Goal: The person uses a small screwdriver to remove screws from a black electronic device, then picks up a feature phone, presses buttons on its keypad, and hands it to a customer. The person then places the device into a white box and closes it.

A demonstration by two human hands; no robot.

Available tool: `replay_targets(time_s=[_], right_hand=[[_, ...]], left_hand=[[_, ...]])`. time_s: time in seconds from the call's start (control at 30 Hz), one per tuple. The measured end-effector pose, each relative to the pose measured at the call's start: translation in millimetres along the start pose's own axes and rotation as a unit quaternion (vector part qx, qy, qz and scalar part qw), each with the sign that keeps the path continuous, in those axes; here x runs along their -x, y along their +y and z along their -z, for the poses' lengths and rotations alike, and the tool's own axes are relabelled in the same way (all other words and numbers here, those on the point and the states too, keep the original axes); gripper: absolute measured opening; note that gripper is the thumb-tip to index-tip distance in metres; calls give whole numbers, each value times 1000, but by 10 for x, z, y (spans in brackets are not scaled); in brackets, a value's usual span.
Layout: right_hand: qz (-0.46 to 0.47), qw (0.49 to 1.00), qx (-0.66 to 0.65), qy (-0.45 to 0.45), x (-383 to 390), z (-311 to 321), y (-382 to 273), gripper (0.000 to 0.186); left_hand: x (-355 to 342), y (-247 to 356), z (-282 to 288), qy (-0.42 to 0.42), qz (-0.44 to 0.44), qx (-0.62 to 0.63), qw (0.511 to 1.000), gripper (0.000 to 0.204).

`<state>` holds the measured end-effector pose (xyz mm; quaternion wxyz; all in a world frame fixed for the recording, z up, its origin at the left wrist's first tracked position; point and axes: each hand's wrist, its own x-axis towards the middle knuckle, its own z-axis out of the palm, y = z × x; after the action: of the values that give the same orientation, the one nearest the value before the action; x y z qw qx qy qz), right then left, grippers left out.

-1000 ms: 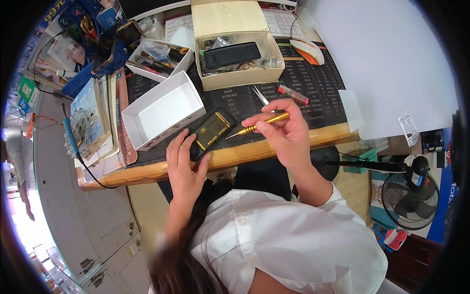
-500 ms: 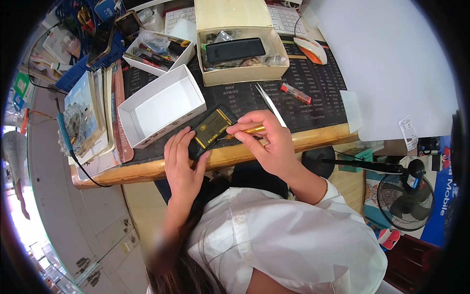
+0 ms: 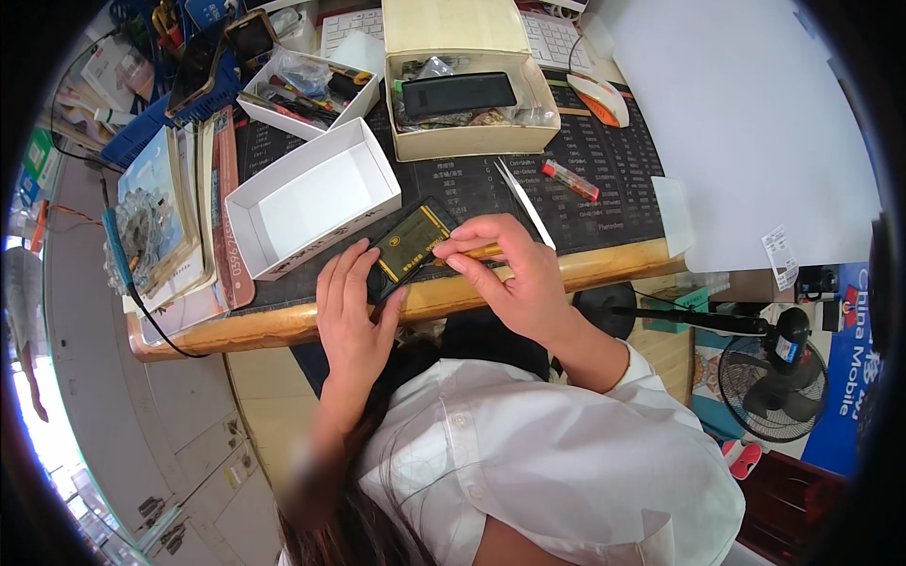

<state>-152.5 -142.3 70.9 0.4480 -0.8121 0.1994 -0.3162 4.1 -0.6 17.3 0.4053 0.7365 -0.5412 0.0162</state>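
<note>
A white box point(image 3: 311, 198) is sitting beyond the left hand point(image 3: 354, 302); tweezers point(image 3: 525, 203) and a tube point(image 3: 571, 179) are lying beyond the right hand point(image 3: 514, 274). Between the hands, a phone point(image 3: 411, 249) is lying by the bench point(image 3: 604, 264) edge; the left is gripping its near end, the right is pinching a screwdriver point(image 3: 485, 252).

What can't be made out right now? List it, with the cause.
All in the head view:
Golden screwdriver: part of its handle is behind the right hand's fingers.
Gold-marked device: the left hand covers part of its edge.
White keyboard: the cream lid hides its middle.
Cream box: the black handset covers items beneath it.
</note>
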Motion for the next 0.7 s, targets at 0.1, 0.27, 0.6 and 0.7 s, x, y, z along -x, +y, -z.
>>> replay_targets(time_s=[0.1, 0.27, 0.6, 0.7], right_hand=[[6, 1000, 6, -9, -4, -12, 1, 23], [2, 1000, 13, -20, -18, -46, -2, 23], [34, 993, 85, -78, -90, -32, -38, 18], [50, 989, 93, -102, -143, -14, -82, 16]], left_hand=[[3, -8, -4, 1, -2, 2, 1000, 54], [7, -18, -7, 3, -6, 2, 1000, 54], [4, -27, -4, 9, -7, 9, 1000, 53], [-1, -23, 2, 10, -8, 8, 1000, 53]])
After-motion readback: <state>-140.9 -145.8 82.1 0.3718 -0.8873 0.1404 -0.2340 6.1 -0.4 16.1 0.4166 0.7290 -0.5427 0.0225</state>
